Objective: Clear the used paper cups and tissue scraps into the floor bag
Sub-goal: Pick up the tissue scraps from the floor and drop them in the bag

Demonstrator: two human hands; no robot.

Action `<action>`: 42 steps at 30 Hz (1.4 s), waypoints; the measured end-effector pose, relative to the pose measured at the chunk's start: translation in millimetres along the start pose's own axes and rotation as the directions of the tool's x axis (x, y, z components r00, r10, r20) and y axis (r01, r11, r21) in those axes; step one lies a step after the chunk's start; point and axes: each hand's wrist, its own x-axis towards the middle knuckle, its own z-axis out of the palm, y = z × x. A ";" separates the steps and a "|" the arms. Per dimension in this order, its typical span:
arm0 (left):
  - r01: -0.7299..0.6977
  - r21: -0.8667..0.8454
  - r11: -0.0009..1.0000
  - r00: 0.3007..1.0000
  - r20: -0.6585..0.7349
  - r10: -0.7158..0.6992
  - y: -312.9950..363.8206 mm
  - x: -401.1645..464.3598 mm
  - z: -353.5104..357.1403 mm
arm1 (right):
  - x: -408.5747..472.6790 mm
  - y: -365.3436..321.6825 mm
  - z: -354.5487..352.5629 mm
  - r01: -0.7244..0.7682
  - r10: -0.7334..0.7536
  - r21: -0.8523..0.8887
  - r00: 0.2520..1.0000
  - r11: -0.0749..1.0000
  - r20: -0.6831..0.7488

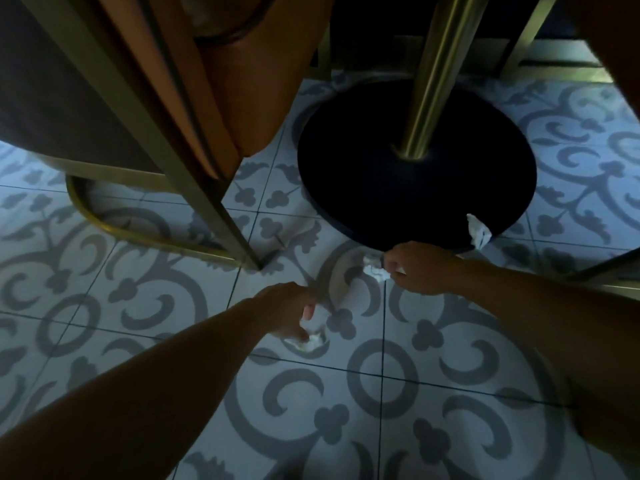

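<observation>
I am looking down at a patterned tile floor under a table. My left hand [289, 311] is low over the floor with its fingers closed on a crumpled white tissue scrap [311, 341]. My right hand [415, 268] is near the edge of the table's black round base and grips another crumpled tissue scrap [373, 270]. A third white tissue scrap [478, 232] lies on the rim of the base, just beyond my right hand. No paper cups and no bag are in view.
The black round table base [381, 161] carries a brass pole [433, 74]. A chair with a brass frame [214, 202] and orange seat [249, 91] stands at the left. Another brass chair leg [609, 265] crosses at the right. Grey-patterned tile floor [381, 393] fills the foreground.
</observation>
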 end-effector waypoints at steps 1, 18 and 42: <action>-0.009 0.025 1.000 1.000 0.014 0.009 -0.1 -0.2 5.9 | -0.5 1.1 1.5 -0.002 0.002 -0.006 1.000 1.000 0.004; -0.014 -0.047 0.999 0.999 -0.040 0.012 14.1 1.2 34.9 | 13.8 3.4 7.3 -0.030 0.031 -0.033 0.999 0.999 0.035; 0.184 -0.982 -0.048 0.887 0.186 -0.423 28.5 10.9 -13.4 | 23.0 -0.6 31.0 0.152 -0.117 -0.189 0.976 0.970 0.186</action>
